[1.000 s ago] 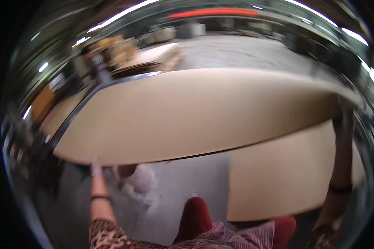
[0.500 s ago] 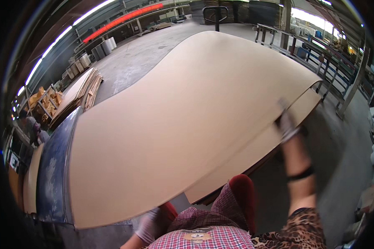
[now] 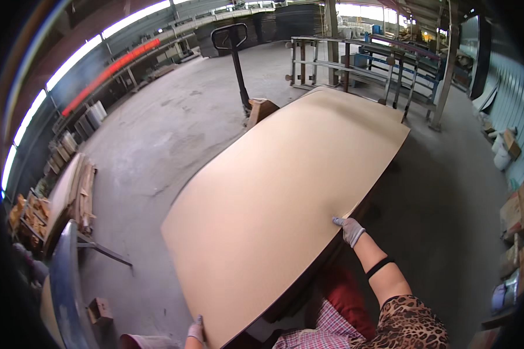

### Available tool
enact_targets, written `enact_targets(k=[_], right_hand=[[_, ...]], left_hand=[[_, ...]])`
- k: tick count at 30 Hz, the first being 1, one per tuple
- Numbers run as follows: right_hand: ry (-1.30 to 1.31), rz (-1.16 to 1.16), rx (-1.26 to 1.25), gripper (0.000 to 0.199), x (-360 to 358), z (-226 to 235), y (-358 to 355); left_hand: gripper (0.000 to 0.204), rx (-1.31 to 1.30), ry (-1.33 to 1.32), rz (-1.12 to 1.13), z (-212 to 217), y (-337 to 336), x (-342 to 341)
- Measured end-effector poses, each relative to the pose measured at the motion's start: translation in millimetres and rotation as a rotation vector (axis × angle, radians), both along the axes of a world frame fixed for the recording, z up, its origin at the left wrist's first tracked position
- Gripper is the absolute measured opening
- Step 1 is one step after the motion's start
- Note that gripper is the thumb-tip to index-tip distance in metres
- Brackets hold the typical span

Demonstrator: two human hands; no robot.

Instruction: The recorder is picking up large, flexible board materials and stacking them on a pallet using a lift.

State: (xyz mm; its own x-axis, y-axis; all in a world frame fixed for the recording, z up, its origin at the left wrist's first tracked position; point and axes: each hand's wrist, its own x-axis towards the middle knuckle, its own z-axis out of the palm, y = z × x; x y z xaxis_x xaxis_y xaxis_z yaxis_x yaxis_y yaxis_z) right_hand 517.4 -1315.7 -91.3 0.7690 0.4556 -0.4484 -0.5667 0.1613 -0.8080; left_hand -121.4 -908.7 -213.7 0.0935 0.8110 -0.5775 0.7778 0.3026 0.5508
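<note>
A large, thin tan sheet (image 3: 273, 192) stretches across the middle and appears to lie over a stack, mostly hidden beneath it. My right hand (image 3: 350, 230), in a pale glove, grips the sheet's right long edge, thumb on top and the other fingers hidden below. At the near left corner my gloved left hand (image 3: 196, 330) holds the short edge, its thumb up along the border. Most of that hand's fingers are under the sheet or out of the picture.
A blue-topped table (image 3: 66, 285) stands at the left, with stacked sheets (image 3: 70, 198) behind it. Beyond the tan sheet is a pallet jack handle (image 3: 236, 64). Metal racks (image 3: 355, 61) stand at the far right. Wooden pieces (image 3: 518, 203) lie along the right wall.
The sheet has come off the blue table, moved right and flattened over the stack. My right hand now grips its right edge; my left hand holds the near corner. The view has turned right.
</note>
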Motion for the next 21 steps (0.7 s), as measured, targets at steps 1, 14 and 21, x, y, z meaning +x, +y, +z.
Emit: enact_targets(k=[1, 14, 21], right_hand=[[0.054, 0.001, -0.067, 0.048, 4, -7, -4], [0.038, -0.243, -0.581, 0.034, 4, -143, -8], [0.210, -0.173, -0.511, 0.032, -21, -148, -29]], left_hand=[[0.069, -0.314, -0.165, 0.255, -4, 1, -1], [0.039, -0.416, -0.444, 0.058, 22, -79, 217], [0.042, -0.444, -0.424, 0.137, -69, -119, 230]])
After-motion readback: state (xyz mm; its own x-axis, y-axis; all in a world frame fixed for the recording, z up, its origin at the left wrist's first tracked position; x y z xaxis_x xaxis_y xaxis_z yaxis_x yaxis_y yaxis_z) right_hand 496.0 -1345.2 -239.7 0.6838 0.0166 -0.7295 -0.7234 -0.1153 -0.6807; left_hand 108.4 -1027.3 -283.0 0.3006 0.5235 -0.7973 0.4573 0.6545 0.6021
